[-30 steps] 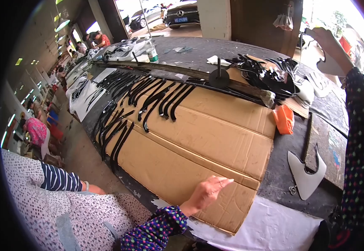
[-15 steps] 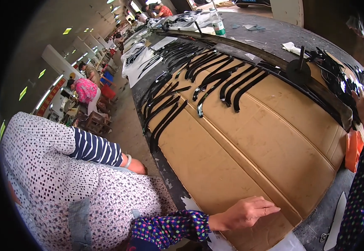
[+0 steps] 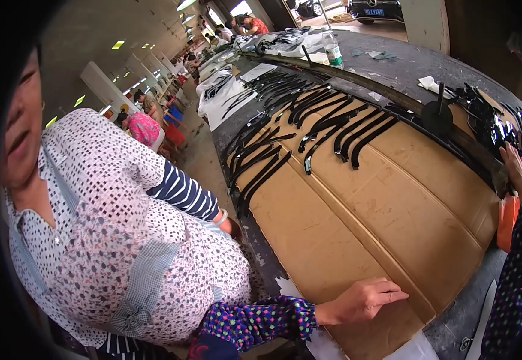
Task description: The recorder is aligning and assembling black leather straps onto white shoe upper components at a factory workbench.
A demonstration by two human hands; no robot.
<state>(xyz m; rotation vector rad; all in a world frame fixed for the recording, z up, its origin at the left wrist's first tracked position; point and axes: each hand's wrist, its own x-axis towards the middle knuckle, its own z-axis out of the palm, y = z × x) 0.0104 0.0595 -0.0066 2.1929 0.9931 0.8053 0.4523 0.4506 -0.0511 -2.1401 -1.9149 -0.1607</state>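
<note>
My left hand [image 3: 366, 301] rests low over the near end of a brown cardboard sheet [image 3: 357, 240], fingers curled and pressed together. Nothing shows in it. At the far right, my right hand [image 3: 515, 168] reaches to a pile of glossy black strips [image 3: 489, 123], its fingers stretched out and touching or nearly touching the pile. Several curved black strips [image 3: 369, 141] lie side by side across the far part of the cardboard, some with shiny ends. An orange piece of material [image 3: 506, 222] sits just below my right wrist.
A long bar [image 3: 393, 93] with a round dark weight [image 3: 437, 118] runs across the table. A plastic bottle [image 3: 333, 53] stands behind it. A blade-like tool [image 3: 483, 318] lies near right. A co-worker in a patterned apron [image 3: 153, 270] stands close on my left; other people work farther back.
The view has swung left, so the co-worker fills more of the picture and the table sits farther right. My left hand stays curled on the cardboard; my right hand stays by the black pile.
</note>
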